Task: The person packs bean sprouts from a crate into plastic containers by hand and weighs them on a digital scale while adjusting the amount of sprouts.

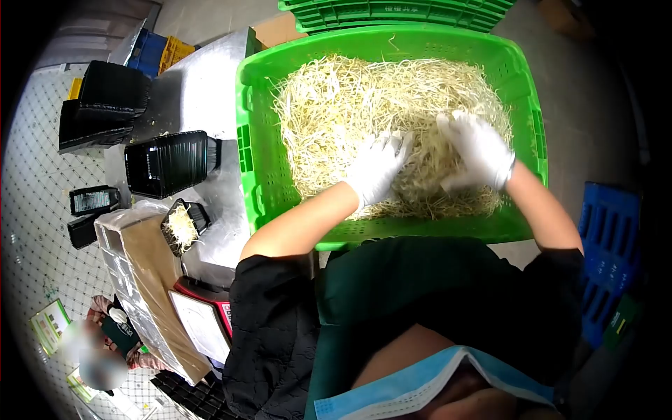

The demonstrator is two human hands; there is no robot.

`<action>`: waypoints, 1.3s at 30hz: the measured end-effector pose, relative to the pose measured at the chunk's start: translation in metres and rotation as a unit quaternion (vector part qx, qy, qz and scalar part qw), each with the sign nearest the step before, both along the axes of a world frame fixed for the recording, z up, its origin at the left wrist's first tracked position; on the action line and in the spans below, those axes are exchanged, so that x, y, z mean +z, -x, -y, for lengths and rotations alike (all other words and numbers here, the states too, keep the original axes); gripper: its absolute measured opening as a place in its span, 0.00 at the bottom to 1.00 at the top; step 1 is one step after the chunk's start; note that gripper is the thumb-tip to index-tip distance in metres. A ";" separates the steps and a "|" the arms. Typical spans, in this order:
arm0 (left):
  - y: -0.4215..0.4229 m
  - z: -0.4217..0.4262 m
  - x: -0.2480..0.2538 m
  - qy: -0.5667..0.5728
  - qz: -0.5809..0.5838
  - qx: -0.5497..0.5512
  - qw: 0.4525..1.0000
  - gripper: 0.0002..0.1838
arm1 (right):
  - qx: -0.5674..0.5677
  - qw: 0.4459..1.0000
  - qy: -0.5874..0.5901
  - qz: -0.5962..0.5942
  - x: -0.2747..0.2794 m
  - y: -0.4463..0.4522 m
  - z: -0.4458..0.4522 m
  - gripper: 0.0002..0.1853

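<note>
A green crate (253, 157) holds a wide heap of pale bean sprouts (336, 91). Over the heap's near middle is my left hand (379, 168), white-gloved, its fingers apart and resting on the sprouts. My right hand (477, 152), also gloved in white, is on the heap's right part, somewhat blurred, with its fingers spread and the thumb apart. Between the two hands the sprouts look darker and blurred. Neither hand shows a clump closed in its fingers.
Left of the crate is a metal table (222, 168) with black trays (166, 164) and a small tray of sprouts (180, 229). A scale (199, 325) and cardboard box (150, 259) are nearer. People (119, 336) are at lower left; a blue pallet (607, 245) is right.
</note>
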State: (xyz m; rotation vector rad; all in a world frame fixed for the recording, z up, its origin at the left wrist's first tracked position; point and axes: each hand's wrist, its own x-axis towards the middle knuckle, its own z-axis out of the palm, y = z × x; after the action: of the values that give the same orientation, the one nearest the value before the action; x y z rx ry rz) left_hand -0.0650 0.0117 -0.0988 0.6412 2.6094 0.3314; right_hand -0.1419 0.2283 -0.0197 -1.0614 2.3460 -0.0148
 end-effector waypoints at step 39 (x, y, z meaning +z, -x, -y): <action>0.016 0.029 -0.054 -0.484 0.253 0.528 0.651 0.41 | -0.429 0.880 0.197 -0.048 -0.093 0.004 -0.023 0.53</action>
State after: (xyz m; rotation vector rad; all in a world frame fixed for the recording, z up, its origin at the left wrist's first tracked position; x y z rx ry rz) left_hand -0.0808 -0.0169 -0.1532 -0.7608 1.7362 1.9680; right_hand -0.1457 0.2511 -0.1126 -0.0834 2.7766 -0.8110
